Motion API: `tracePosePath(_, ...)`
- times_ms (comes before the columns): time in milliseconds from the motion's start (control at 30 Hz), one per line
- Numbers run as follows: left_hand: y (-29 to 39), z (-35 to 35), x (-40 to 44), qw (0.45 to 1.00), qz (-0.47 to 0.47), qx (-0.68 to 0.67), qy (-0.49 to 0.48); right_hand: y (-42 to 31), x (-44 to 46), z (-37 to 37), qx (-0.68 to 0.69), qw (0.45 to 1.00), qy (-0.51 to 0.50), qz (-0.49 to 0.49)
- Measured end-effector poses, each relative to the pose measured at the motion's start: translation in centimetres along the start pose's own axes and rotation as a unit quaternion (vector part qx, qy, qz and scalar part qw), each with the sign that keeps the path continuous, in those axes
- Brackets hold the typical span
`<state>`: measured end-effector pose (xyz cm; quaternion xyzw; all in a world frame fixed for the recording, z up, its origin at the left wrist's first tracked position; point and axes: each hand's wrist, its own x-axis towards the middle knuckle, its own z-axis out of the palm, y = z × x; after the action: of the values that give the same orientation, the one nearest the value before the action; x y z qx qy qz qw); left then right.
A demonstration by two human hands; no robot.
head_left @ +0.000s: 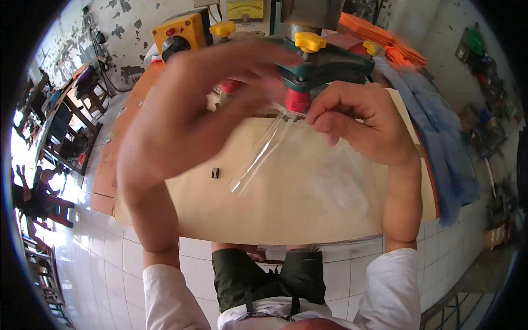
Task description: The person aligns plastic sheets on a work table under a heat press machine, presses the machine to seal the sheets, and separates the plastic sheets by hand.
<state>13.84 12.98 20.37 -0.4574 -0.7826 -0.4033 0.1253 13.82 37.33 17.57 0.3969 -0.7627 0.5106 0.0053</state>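
Note:
My right hand [360, 118] pinches the top edge of a clear plastic sheet [264, 151] between thumb and fingers, just right of a red machine fitting [297, 100]. The transparent sheet hangs over the beige board [192, 212], and its left edge catches the light. My left hand [203, 104] is raised at the left of the fitting, smeared by motion. Its fingers point toward the fitting, and whether they hold anything is unclear. A small dark block [215, 173] lies on the board below my left hand.
A green machine arm [335, 71] with yellow knobs [310, 42] spans the back. At back left is a yellow control box [181, 34]. Orange material [379, 38] lies at back right, above blue plastic [434, 126]. Another person [41, 190] is at far left.

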Motion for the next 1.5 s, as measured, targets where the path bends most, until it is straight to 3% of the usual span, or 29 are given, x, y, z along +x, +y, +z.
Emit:
tracePosePath(33, -0.4, 0.7, 0.2, 0.997, 0.065, 0.026, -0.013, -0.1, 0.0, 0.1, 0.000, 1.000, 0.003, -0.005)
tracePosePath(100, -0.5, 1.4, 0.9, 0.995, 0.052, -0.004, -0.082, 0.1, 0.1, 0.1, -0.009, 1.000, 0.009, -0.026)
tracePosePath(267, -0.8, 1.7, 0.8, 0.992, 0.014, 0.075, -0.100, 0.0, 0.0, 0.2, -0.014, 0.999, 0.043, -0.023)
tracePosePath(333, -1.2, 1.7, 0.9, 0.996, 0.029, -0.032, -0.084, 0.0, 0.0, -0.1, 0.000, 0.999, 0.036, -0.001)
tracePosePath(467, -1.1, 1.5, 1.0, 0.997, 0.012, -0.022, -0.076, -0.9, -0.2, -0.5, 0.021, 0.999, 0.030, 0.041)
tracePosePath(533, -0.9, 1.3, 1.0, 0.997, -0.046, -0.009, -0.067, -1.5, -0.3, -0.8, 0.042, 0.996, 0.027, 0.076)
tracePosePath(667, -1.1, 0.8, 0.7, 0.996, -0.069, -0.038, -0.035, -0.9, -0.3, -1.3, 0.052, 0.995, 0.035, 0.074)
tracePosePath(867, -1.2, -0.3, 0.3, 0.985, -0.074, -0.124, 0.099, -0.1, -0.6, -2.7, 0.058, 0.995, 0.065, 0.051)
tracePosePath(1067, -1.6, -0.4, 0.3, 0.986, -0.068, -0.125, 0.090, -0.6, -1.1, -3.7, 0.013, 0.995, 0.090, 0.031)
tracePosePath(1167, -2.0, -0.3, 0.4, 0.989, -0.083, -0.096, 0.070, -1.1, -1.2, -3.9, -0.030, 0.991, 0.111, 0.075)
tracePosePath(1233, -2.0, -0.3, 0.6, 0.990, -0.078, -0.089, 0.071, -1.1, -1.1, -3.9, -0.035, 0.991, 0.124, 0.025)
tracePosePath(1500, -1.2, -0.1, 0.2, 0.988, -0.084, -0.090, 0.093, -0.9, -1.5, -4.3, -0.050, 0.994, 0.102, 0.009)
